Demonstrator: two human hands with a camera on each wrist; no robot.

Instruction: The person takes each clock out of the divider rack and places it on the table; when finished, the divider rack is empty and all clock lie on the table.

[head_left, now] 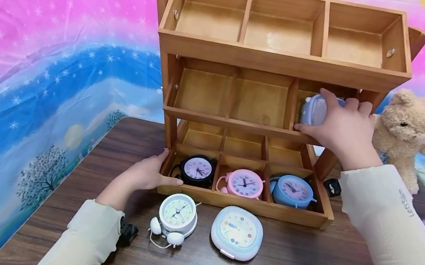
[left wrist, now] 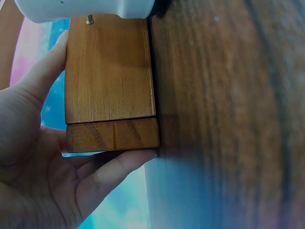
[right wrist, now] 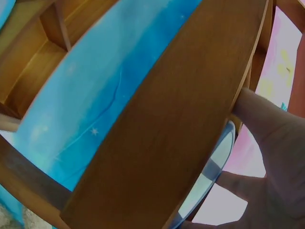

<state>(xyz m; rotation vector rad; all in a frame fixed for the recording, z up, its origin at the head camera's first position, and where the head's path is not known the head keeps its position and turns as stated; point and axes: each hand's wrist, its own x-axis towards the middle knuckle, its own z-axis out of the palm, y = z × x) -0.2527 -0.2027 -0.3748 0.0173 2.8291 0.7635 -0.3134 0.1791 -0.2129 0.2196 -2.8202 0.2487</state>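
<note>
One wooden shelf (head_left: 282, 63), tiered, with upright partitions. One periwinkle clock (head_left: 316, 110), in the middle tier's right-hand compartment, held between thumb and fingers of the right hand (head_left: 345, 128); partition just beside the clock's left edge, front lip below. One left hand (head_left: 144, 173), clasping the bottom tier's left end, thumb at its front edge. Three clocks in the bottom tier, partitions between: black clock (head_left: 197, 170), pink clock (head_left: 245, 184), blue clock (head_left: 293, 191). Two on the tabletop (head_left: 312, 264), near the front edge: twin-bell white clock (head_left: 178, 213), rounded pale clock (head_left: 237, 233), apart, bare wood between.
</note>
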